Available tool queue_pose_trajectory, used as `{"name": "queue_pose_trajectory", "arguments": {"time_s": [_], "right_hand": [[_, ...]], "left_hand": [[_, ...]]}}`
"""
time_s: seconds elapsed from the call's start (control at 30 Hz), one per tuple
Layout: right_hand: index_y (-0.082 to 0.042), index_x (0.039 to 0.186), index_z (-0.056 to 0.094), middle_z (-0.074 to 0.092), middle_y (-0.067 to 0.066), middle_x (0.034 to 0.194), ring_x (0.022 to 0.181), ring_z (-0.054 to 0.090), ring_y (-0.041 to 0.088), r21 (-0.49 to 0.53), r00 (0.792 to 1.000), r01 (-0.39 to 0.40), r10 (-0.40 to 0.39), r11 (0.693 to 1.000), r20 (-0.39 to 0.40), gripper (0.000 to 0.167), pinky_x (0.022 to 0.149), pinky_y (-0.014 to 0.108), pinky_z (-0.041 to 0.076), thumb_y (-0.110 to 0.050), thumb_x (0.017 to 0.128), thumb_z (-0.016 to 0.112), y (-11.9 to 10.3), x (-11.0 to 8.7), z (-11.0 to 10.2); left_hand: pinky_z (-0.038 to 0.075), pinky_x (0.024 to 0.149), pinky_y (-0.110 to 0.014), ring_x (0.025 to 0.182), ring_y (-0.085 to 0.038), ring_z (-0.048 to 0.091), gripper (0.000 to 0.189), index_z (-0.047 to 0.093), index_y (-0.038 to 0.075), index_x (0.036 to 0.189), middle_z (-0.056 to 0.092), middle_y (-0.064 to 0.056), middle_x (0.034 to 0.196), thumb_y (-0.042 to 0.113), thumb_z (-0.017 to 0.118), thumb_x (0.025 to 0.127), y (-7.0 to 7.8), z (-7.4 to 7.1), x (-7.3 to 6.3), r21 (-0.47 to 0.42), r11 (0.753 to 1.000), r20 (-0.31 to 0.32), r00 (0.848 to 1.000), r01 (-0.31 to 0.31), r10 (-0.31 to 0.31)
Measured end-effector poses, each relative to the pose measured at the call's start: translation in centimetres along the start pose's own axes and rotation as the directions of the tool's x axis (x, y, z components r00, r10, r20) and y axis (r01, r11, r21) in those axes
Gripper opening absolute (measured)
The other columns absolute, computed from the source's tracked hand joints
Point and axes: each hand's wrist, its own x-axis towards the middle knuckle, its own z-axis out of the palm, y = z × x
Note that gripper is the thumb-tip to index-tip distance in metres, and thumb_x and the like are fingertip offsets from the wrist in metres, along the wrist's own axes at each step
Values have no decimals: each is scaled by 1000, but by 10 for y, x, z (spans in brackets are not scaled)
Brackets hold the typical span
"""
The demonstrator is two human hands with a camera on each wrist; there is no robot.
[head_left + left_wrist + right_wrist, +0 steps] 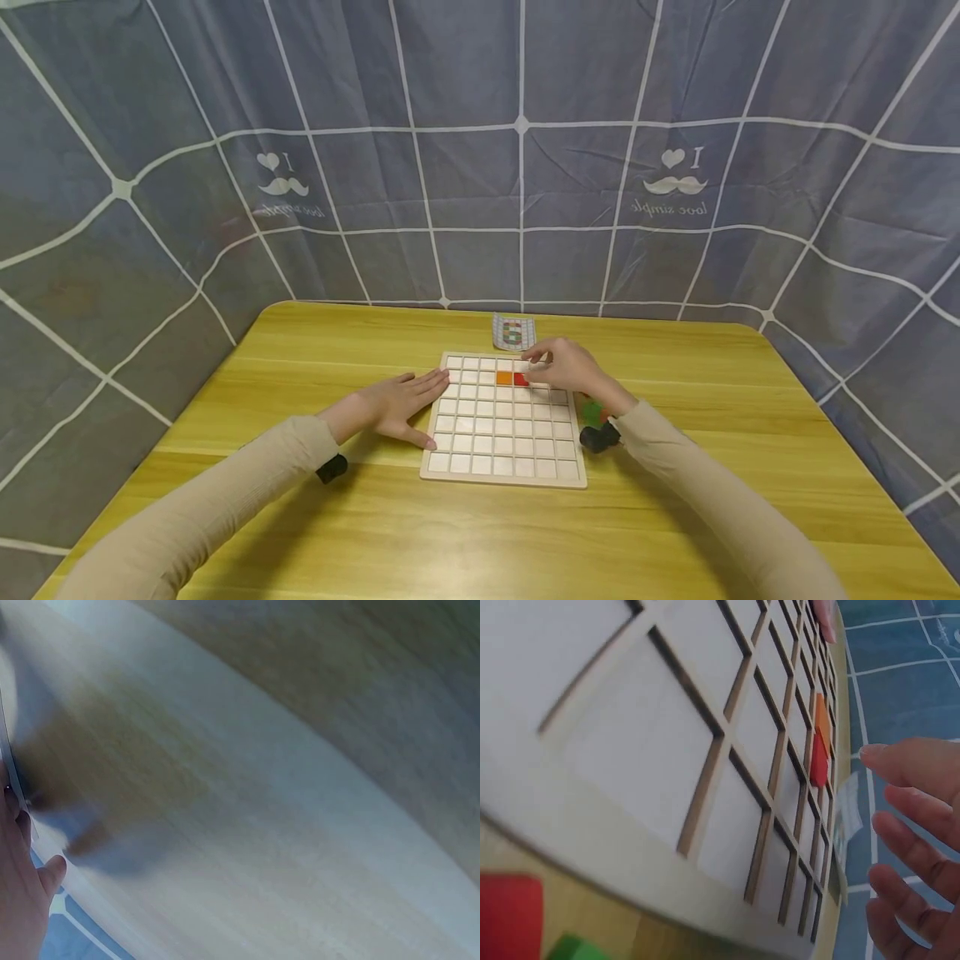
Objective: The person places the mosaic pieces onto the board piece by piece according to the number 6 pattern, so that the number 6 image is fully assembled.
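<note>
A pale wooden grid board (503, 481) lies on the table. In its second row from the far edge sit an orange tile (504, 378) and, right beside it, a red tile (521, 379). My left hand (393, 404) rests at the board's left edge, fingers extended and thumb spread, the fingertips touching the frame. Over the far right part of the board hovers my right hand (566, 365), close to the red tile. The right wrist view shows the fingers (904, 825) loosely bent and apart, with nothing between them.
Behind the board lies a small card (513, 332) with a coloured grid pattern. Green pieces (592, 412) and a red piece (510, 919) lie by the board's right side, partly hidden by the right arm. A grey-blue curtain (480, 183) surrounds the wooden table (360, 533).
</note>
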Motion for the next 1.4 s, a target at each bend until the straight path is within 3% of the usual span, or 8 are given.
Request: {"name": "queue_pose_trajectory", "arguments": {"time_s": [0.53, 0.9, 1.03, 1.2, 1.4], "right_hand": [[-11, 115, 71, 71, 7, 104, 96, 60, 25, 13, 995, -78, 78, 997, -63, 36, 70, 33, 50, -28, 83, 74, 28, -30, -26], [-12, 113, 71, 71, 8, 104, 92, 61, 24, 3, 990, -106, 105, 994, -91, 33, 75, 37, 51, -28, 85, 73, 48, -46, -35], [-11, 112, 72, 71, 8, 103, 87, 61, 22, -7, 988, -122, 121, 993, -92, 33, 71, 34, 50, -30, 86, 72, 53, -48, -35], [-11, 108, 73, 72, 7, 98, 81, 62, 19, -25, 979, -171, 167, 985, -113, 32, 65, 29, 47, -34, 85, 72, 55, -48, -33], [-11, 104, 74, 73, 7, 96, 86, 67, 22, -80, 967, -241, 232, 967, -105, 35, 68, 33, 52, -40, 84, 71, 56, -46, -30]], "left_hand": [[16, 122, -49, 151, -26, 5, 108, 5, 7, 155, -1, -11, 163, 76, 46, 83, -4, 4, 2, 18, 1000, -2, 1000, -7, 7], [16, 122, -48, 151, -25, 5, 108, 3, 9, 155, -1, -10, 163, 76, 46, 83, -3, 5, 3, 21, 1000, -11, 1000, 1, 0], [16, 122, -48, 151, -25, 5, 108, 3, 9, 155, -1, -10, 163, 76, 46, 83, -2, 5, 2, 18, 1000, -11, 1000, 2, -2], [17, 122, -49, 151, -26, 7, 108, 5, 7, 155, 0, -11, 163, 75, 48, 83, -2, 5, 1, 0, 1000, -23, 1000, -5, 5], [16, 122, -48, 151, -25, 7, 109, 5, 8, 156, 0, -10, 163, 76, 48, 82, -2, 6, 2, -11, 1000, -23, 1000, 3, -3]]}}
